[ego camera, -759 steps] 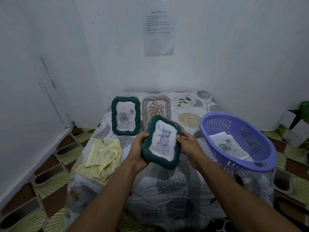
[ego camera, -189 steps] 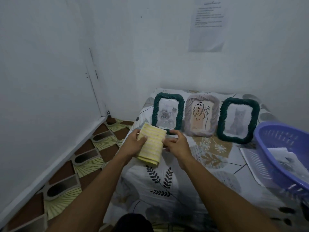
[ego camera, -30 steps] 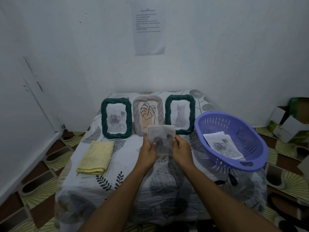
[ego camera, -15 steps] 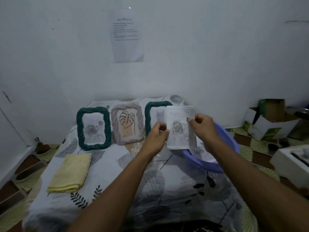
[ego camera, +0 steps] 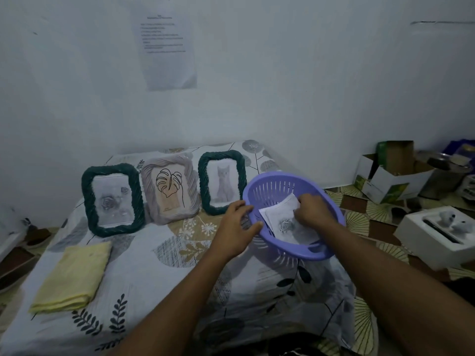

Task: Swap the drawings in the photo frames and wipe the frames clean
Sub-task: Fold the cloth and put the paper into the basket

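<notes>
Head view: the right hand (ego camera: pixel 312 210) reaches into the purple basket (ego camera: pixel 323 254) at about 3 o'clock from the scene's middle, its fingers closed on the loose drawings (ego camera: pixel 285 224) lying inside; the top sheet shows a rose. The left hand (ego camera: pixel 235 231) rests against the basket's near-left rim, fingers spread and holding nothing but the rim.

At 10 to 12 o'clock from the hands, three frames stand upright in a row on the bench (ego camera: pixel 159 278) with its leaf-print cover: a green frame with a rose drawing (ego camera: pixel 111 200), a pale frame with a leaf drawing (ego camera: pixel 169 188) just beside it, and a green frame with a cat drawing (ego camera: pixel 222 185), whose lower right corner the basket rim and left hand overlap. A folded yellow cloth (ego camera: pixel 72 274) lies at 8 o'clock, well apart from the hands.

At 2 to 3 o'clock, on the tiled floor, sit open cardboard boxes (ego camera: pixel 393 173) and a white box (ego camera: pixel 437 236). A printed sheet (ego camera: pixel 167 44) is on the wall at 12 o'clock.
</notes>
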`<act>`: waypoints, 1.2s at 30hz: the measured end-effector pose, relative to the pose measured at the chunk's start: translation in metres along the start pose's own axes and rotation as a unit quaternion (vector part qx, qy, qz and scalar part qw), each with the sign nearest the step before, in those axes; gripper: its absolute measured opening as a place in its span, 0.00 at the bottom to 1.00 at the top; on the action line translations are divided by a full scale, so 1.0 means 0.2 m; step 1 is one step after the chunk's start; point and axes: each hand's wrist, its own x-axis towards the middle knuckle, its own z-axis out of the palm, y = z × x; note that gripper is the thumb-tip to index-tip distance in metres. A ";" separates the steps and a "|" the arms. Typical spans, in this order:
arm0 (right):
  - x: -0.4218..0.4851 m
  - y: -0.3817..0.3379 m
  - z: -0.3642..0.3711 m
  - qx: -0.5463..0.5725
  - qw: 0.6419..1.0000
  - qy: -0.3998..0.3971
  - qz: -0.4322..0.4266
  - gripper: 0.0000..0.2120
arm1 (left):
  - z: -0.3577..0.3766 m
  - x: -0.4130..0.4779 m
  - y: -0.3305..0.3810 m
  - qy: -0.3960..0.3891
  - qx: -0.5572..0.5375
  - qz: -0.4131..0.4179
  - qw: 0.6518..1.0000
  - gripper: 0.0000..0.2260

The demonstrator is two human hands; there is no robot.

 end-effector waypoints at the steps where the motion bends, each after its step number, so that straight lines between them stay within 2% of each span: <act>1: -0.01 0.00 0.01 -0.021 1.000 0.000 -0.007 0.13 | 0.00 0.00 0.00 0.003 0.003 0.002 1.000 0.25; 4: -0.01 -0.01 0.02 -0.063 0.997 -0.026 -0.029 0.23 | 0.02 0.01 0.00 0.011 0.009 0.004 1.000 0.25; 10: 0.05 -0.05 0.07 -0.062 0.990 -0.120 -0.029 0.45 | 0.02 0.01 -0.01 0.018 0.013 0.009 1.000 0.25; 16: 0.10 -0.09 0.15 -0.096 0.985 -0.142 -0.008 0.55 | 0.02 0.01 -0.02 0.020 0.003 0.007 1.000 0.25; 24: 0.15 -0.09 0.16 -0.120 0.980 -0.158 -0.010 0.53 | 0.02 0.01 -0.01 0.020 0.005 0.008 1.000 0.24; 29: 0.22 -0.09 0.14 -0.161 0.960 -0.185 -0.133 0.44 | 0.02 0.01 -0.02 0.017 0.011 0.013 1.000 0.25; 36: 0.22 -0.07 0.11 -0.208 0.952 -0.158 -0.161 0.37 | 0.02 0.01 -0.03 0.020 0.014 0.019 1.000 0.25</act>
